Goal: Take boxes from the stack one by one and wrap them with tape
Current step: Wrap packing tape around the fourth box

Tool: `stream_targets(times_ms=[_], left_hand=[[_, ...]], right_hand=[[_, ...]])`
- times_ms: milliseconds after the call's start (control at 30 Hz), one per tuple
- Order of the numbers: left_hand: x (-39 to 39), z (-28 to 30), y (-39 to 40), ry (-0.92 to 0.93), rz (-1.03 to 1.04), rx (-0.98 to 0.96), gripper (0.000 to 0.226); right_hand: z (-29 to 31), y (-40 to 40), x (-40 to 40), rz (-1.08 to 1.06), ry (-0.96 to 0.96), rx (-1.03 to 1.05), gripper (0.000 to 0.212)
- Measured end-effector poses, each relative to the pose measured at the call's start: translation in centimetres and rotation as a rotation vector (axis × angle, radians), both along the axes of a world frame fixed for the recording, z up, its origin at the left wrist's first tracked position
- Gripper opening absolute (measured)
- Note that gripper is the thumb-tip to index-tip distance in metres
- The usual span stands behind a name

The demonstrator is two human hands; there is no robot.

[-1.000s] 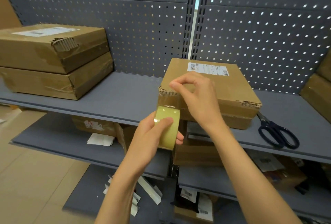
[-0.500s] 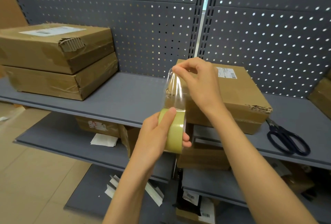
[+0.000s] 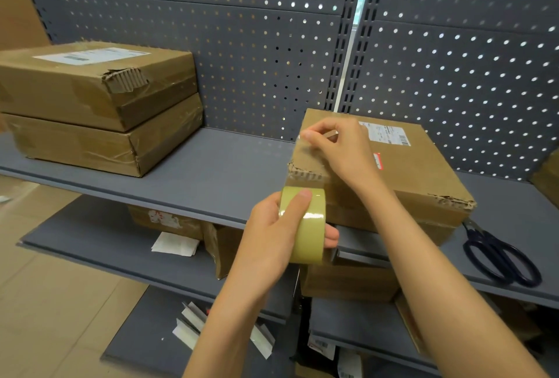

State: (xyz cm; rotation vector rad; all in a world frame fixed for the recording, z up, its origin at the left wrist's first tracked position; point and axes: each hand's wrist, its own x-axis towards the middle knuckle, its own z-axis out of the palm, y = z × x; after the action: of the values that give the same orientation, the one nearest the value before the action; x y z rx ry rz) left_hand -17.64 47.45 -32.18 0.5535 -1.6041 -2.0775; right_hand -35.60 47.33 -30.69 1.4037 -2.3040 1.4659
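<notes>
Left hand (image 3: pixel 272 232) gripped the tape roll (image 3: pixel 304 225), thumb over the outer face and fingers curled behind, roll held just in front of the box (image 3: pixel 402 172) at its near left corner. Right hand (image 3: pixel 338 151) pinched the free end of the clear tape strip (image 3: pixel 302 160) between thumb and forefinger above the box top near its left edge; strip ran from the roll up over the torn corner to the fingers. Could not tell whether the strip end was already stuck down. Box sat on the shelf (image 3: pixel 211 172), right of centre, white label (image 3: pixel 384 132) on its far top, another torn corner at the near right. Stack (image 3: pixel 99 105) of two taped boxes sat at the left end of the same shelf, well apart from the worked box. Scissors (image 3: pixel 499 256) lay flat on the shelf just right of the box, blades pointing toward it. Pegboard (image 3: pixel 242 45) behind. Lower shelves held more cardboard boxes and paper scraps (image 3: pixel 175 244). Part of another box (image 3: pixel 547 181) showed at the far right edge.
</notes>
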Motion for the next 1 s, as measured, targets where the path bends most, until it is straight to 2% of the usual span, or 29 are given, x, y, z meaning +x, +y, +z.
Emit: stream_targets(times_ms=[367,600,900,967,1000], left_hand=[[-1.0,0.0,0.0,-0.028,-0.007,-0.079,0.024],[-0.8,0.0,-0.1,-0.021,-0.012,-0.038,0.023],[-1.0,-0.6,-0.2,-0.043,-0.011,-0.063,0.023],[-1.0,-0.7,-0.2,-0.043,-0.007,-0.063,0.022],[-0.9,-0.7,-0.2,-0.044,-0.007,-0.065,0.022]], right_hand=[[-0.9,-0.7,-1.2,-0.072,0.029,0.049,0.013],[-1.0,-0.8,-1.2,-0.084,0.053,0.067,0.014],[-0.8,-0.8,-0.6,-0.108,0.098,0.19,0.014],[-0.8,-0.8,-0.7,-0.125,0.113,0.211,0.019],[-0.8,-0.9,-0.8,-0.136,0.11,0.234,0.029]])
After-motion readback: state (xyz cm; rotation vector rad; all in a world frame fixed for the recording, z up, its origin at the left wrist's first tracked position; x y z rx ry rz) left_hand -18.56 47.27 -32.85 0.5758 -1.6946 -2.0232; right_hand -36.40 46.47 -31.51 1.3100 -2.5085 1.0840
